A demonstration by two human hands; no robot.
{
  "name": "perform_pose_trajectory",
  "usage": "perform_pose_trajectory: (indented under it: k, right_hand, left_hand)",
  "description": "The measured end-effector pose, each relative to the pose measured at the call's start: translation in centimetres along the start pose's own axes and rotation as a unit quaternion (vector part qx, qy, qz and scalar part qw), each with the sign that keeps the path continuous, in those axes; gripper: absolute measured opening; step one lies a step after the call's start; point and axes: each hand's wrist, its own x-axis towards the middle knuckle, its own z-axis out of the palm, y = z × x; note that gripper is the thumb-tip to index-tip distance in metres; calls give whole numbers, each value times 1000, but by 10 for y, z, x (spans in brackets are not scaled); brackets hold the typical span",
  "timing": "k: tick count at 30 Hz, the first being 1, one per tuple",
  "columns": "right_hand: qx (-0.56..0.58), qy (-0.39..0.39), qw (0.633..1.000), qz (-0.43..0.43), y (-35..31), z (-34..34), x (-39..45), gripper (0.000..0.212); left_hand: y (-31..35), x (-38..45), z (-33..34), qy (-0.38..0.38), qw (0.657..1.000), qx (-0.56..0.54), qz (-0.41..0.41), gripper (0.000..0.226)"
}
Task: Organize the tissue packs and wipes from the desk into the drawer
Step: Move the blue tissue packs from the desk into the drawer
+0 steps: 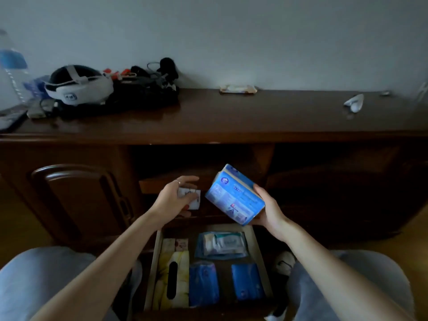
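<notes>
1. Far left, counter (208,117): bottle (12,66) cut off by the frame edge, blurred. Beside it a headset (78,85) and a black tangle of gear (148,89); single items there hard to make out.
2. Left hand (176,200): fingers curled round a small white pack (191,199), held above the drawer (154,262). Print on the pack unreadable; palm hides part of it.
3. Right hand (266,212): grips a blue pack (235,195), tilted, also above the drawer, just beside the white pack.
4. Drawer open between the knees. Inside, left to right: yellow pack (172,281), two blue packs at front (203,283), (247,281), wipes (222,245) at back. Forearms cover the drawer's side edges.
5. Counter, back centre-right: flat wipes pack (238,89) against the wall, blurred.
6. Counter, right: crumpled white object (354,103), identity unclear.
</notes>
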Motion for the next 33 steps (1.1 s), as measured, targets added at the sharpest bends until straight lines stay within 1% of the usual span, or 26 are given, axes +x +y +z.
perform_pose_trajectory:
  k: [2,3,6,8,11,13,15,19,21,23,25,27,28,30,31,33]
  right_hand:
    - [-9,34,999,25,18,-3,14,53]
    - [-9,56,998,39,25,-6,22,54]
    - [-22,101,992,66,44,-24,45,58]
    - [-22,119,989,82,66,-34,57,60]
    - [34,154,979,129,113,-41,61,49]
    - [64,177,970,152,139,-46,60,46]
    - [63,192,967,155,153,-53,61,46]
    - [22,176,970,167,171,-68,65,47]
    - [18,161,972,169,176,-70,66,42]
    - [21,155,973,170,179,-65,69,31]
    - [25,156,971,179,182,-53,74,22]
    - [14,147,969,199,187,-36,76,23]
    - [2,135,969,207,190,-28,77,25]
    - [-23,110,971,210,196,-14,78,30]
    - [-29,101,972,211,198,-9,78,33]
    - [-29,89,972,216,198,-2,80,37]
  left_hand:
    - [-34,-2,4,42,996,-47,-62,30]
    - [-51,-3,8,49,992,-73,-94,28]
    - [-105,-2,28,40,976,-109,-184,20]
    - [-141,-4,50,34,974,-71,-211,20]
    - [-188,-7,77,9,970,33,-239,30]
    - [-211,-5,86,-4,966,101,-237,38]
    - [-228,-1,90,1,959,156,-236,39]
    - [-254,3,90,17,939,258,-227,24]
    - [-262,8,83,53,939,249,-233,15]
    - [-267,16,78,90,943,223,-228,28]
    - [-271,24,75,105,949,217,-205,41]
    - [-277,30,69,80,947,260,-174,56]
    - [-282,32,64,49,936,308,-162,65]
    - [-293,36,50,-33,901,406,-147,84]
    - [-299,38,43,-70,884,442,-134,90]
    - [-308,43,35,-118,856,497,-84,91]
